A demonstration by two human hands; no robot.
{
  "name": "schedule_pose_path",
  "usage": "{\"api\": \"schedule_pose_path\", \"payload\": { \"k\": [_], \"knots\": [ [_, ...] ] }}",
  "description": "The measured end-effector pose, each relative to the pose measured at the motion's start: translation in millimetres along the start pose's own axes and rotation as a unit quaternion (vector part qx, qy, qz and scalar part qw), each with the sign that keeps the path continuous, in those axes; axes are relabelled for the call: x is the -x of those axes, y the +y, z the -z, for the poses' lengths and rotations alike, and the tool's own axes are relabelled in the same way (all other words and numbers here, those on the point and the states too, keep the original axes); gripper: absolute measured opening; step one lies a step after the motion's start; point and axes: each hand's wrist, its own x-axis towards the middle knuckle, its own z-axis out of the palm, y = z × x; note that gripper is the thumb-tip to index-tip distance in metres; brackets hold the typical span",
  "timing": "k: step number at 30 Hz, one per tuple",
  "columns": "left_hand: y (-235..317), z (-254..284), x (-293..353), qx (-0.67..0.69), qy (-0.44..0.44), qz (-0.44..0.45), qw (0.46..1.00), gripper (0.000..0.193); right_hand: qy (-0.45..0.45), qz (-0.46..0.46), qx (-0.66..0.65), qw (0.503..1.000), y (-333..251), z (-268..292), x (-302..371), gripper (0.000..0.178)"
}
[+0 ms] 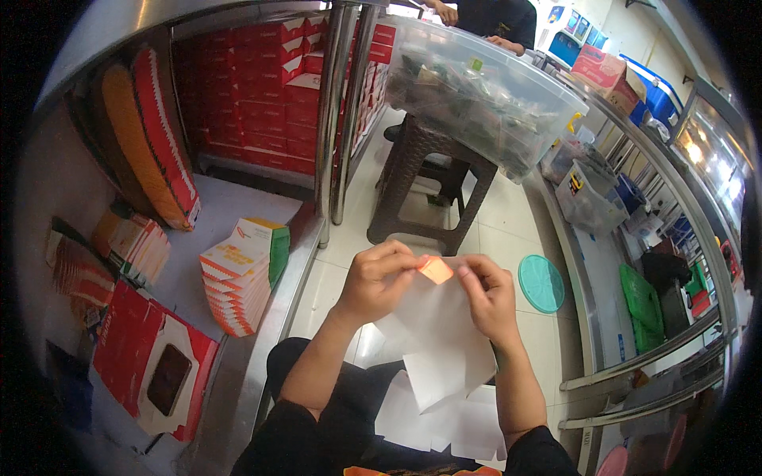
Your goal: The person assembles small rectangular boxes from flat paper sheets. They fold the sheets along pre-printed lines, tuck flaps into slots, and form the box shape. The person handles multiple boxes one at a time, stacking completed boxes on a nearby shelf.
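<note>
A white sheet of paper (448,313) hangs between my hands above my lap. At its upper edge a small orange-and-white patch (435,270) shows; whether it is a folded corner or a separate piece I cannot tell. My left hand (373,282) is closed, its thumb and fingertips pinching the sheet at the left side of this patch. Just right of the patch, my right hand (488,295) pinches the sheet's edge between thumb and fingers. More white sheets (409,416) lie loosely across my lap, partly overlapped by the held one.
On the steel shelf at left stand a stack of folded printed cartons (238,274) and a phone (169,379) on a red box. Ahead, a brown stool (389,186) carries a clear tub (476,103). A person (496,20) stands behind it. Steel racks (583,349) line the right.
</note>
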Motion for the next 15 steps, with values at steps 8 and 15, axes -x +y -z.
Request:
{"api": "schedule_pose_path", "payload": {
  "k": [8,15],
  "knots": [
    [-3.8,-5.1,3.6,-0.133,0.171,-0.044,0.975,0.032,0.067,0.091,-0.005,0.994,-28.9,-34.2,18.6,0.012],
    [4.4,-43.3,6.1,0.261,0.243,0.178,0.917,0.026,0.125,-0.046,-0.178,0.975,-13.1,-47.0,30.1,0.016]
  ]
}}
